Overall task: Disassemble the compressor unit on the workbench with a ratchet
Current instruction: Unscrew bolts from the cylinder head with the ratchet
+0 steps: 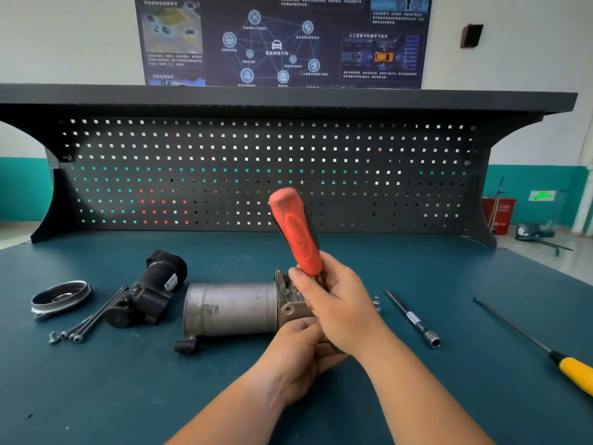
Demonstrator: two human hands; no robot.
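The compressor unit, a grey metal cylinder with a cast end housing, lies on its side at the middle of the workbench. My right hand grips the lower part of the ratchet, whose red-and-black handle points up and away; the ratchet's head is hidden behind my fingers at the housing. Below it, my left hand holds the right end of the compressor, fingers curled around the housing.
A black motor part, several long bolts and a round metal cover lie to the left. An extension bar with socket and a yellow-handled screwdriver lie to the right. A dark pegboard backs the green bench.
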